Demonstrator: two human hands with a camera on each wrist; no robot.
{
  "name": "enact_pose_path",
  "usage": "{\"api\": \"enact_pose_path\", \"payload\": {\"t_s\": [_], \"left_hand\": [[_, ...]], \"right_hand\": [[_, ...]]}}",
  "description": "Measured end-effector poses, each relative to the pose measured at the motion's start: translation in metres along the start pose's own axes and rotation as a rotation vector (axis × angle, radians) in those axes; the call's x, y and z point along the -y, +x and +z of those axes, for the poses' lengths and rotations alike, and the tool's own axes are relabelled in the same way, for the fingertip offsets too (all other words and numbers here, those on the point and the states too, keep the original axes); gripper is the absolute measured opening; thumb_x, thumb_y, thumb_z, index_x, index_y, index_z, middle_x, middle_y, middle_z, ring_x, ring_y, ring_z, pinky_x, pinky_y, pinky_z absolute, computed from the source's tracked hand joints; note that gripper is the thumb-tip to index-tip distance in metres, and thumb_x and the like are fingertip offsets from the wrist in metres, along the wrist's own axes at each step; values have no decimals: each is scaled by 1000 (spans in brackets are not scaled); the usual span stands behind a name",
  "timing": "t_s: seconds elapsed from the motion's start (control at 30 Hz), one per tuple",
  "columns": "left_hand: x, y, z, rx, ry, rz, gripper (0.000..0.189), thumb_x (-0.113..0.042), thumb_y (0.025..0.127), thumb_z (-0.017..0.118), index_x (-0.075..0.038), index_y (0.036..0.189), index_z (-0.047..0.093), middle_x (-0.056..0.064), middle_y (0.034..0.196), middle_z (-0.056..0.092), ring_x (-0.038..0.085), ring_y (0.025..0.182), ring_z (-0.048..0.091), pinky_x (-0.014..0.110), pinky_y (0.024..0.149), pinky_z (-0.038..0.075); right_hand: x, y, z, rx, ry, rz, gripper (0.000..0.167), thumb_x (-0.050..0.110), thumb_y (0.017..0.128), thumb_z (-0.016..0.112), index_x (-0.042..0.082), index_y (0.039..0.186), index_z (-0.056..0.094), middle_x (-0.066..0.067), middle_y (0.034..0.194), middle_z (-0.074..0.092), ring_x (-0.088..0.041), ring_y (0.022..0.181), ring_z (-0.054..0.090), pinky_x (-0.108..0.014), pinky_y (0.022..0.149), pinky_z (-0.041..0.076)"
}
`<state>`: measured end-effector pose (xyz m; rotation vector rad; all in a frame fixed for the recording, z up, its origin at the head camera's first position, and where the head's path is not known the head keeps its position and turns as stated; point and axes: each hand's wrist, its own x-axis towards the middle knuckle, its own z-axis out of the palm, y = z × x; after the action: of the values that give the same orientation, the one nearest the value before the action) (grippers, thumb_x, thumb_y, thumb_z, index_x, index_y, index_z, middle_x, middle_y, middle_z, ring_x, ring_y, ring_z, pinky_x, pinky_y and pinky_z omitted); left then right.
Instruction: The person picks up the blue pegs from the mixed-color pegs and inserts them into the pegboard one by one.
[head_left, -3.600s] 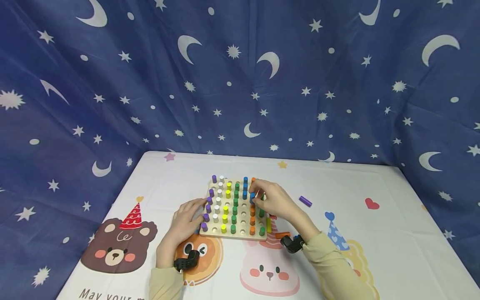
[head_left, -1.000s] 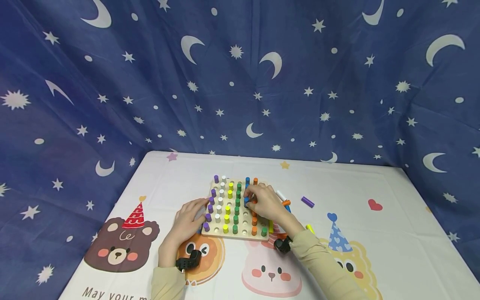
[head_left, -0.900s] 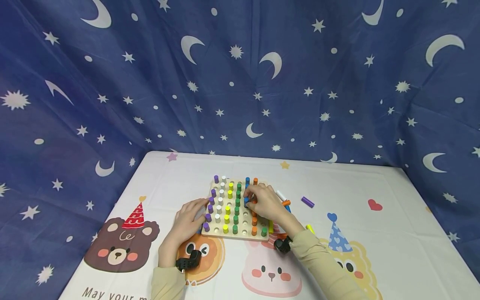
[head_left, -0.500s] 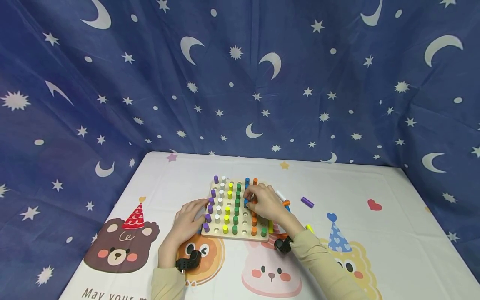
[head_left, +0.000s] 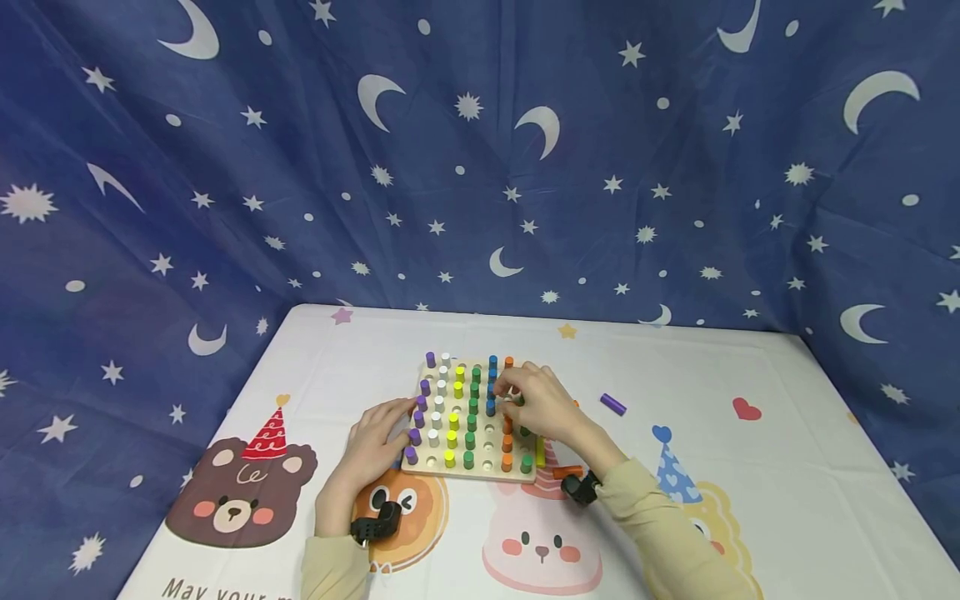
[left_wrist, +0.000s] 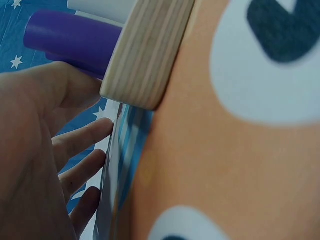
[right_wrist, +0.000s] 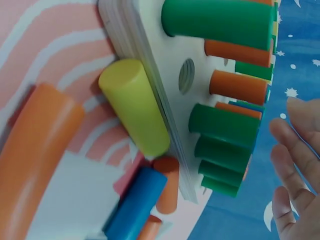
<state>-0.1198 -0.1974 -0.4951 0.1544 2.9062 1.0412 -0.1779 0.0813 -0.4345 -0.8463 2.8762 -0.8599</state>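
Left hand (head_left: 373, 440) touches plywood board (left_wrist: 144, 62); right hand (head_left: 549, 408) perhaps touches smooth cylinders (head_left: 491, 408).

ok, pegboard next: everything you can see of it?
The pegboard looks like pale wood, with layered, ply-like edges. It lies flat on the tablecloth. Upright pegs stand in its round holes, in columns from the left: purple, white, yellow, green, blue, orange, green; some holes are bare. The left hand touches its left edge; the right hand is over its right side, contact unclear. A yellow peg lies beside its right edge.

Pegs (head_left: 470, 423) stand in the board (head_left: 478, 472) (others (head_left: 612, 404) lie right).
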Motion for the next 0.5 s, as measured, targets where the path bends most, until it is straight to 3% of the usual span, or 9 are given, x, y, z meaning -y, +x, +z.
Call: {"api": "enact_pose_path", "payload": {"t_s": [0.5], "left_hand": [[2, 1, 1, 11, -3, 0, 50, -21, 96, 52, -19, 145, 44, 7, 150, 43, 33, 143, 27, 60, 112, 19]], "right_hand": [[-16, -21, -15, -39, -50, -29, 16, 12, 82, 74, 13, 97, 69, 0, 94, 71, -18, 93, 59, -38, 85, 41]]}}
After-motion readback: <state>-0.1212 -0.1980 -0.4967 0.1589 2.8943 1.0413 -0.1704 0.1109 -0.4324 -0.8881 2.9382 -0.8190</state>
